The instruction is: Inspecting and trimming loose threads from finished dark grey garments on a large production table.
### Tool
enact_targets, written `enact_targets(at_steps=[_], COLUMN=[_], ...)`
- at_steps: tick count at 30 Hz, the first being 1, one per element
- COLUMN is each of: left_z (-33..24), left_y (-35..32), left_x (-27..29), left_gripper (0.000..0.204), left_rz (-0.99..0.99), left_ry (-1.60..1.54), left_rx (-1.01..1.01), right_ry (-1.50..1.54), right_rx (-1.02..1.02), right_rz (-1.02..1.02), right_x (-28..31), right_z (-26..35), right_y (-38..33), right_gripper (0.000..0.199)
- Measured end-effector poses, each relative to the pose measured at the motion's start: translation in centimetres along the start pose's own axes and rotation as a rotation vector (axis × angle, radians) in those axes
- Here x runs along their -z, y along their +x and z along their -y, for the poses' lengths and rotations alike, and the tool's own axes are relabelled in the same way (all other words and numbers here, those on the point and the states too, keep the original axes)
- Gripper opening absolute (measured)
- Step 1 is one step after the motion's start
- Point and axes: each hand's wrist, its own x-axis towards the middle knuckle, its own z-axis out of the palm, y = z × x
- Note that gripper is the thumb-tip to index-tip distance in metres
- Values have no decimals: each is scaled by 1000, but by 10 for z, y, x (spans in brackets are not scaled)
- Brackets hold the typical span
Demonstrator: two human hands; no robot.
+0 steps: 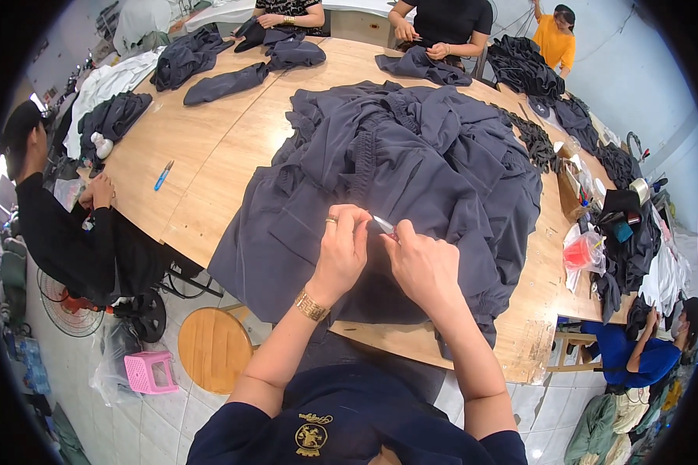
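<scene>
In front of me a large heap of dark grey garments (434,178) with gathered elastic waistbands covers the wooden table. My right hand (426,263) is closed round small thread snips (383,225), their red handle mostly hidden in the fingers. The silver blades point up and left toward my left hand (343,242). Thumb and fingertips of that hand are pinched together close to the blade tips. Whatever they hold is too small to make out. Both hands are above the near part of the heap, over a smooth grey panel of cloth.
Blue snips (163,176) lie on the wooden table (202,139) to the left. Co-workers sit around it with more grey garments (225,84). At the right are a pink cup in a plastic bag (584,252) and piled cloth. A round stool (213,350) stands below left.
</scene>
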Motion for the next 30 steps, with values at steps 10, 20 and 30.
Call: enact_targets(at_steps=[10,20,30], left_z=[79,-25,-7], left_y=[-37,15,69], left_x=[-7,81,76], left_gripper=[37,12,22], left_rz=[-13,-262,-419], left_ry=[-367,-835,-648], left_rx=[617,563,528], right_ry=[3,1455,1218], right_rx=[-408,-289,-359], right_rz=[-459,-575,-758], right_x=[-23,57,56], right_z=[-84,-125,-117], right_y=[-66,-118,-9], right_gripper=[44,24,22])
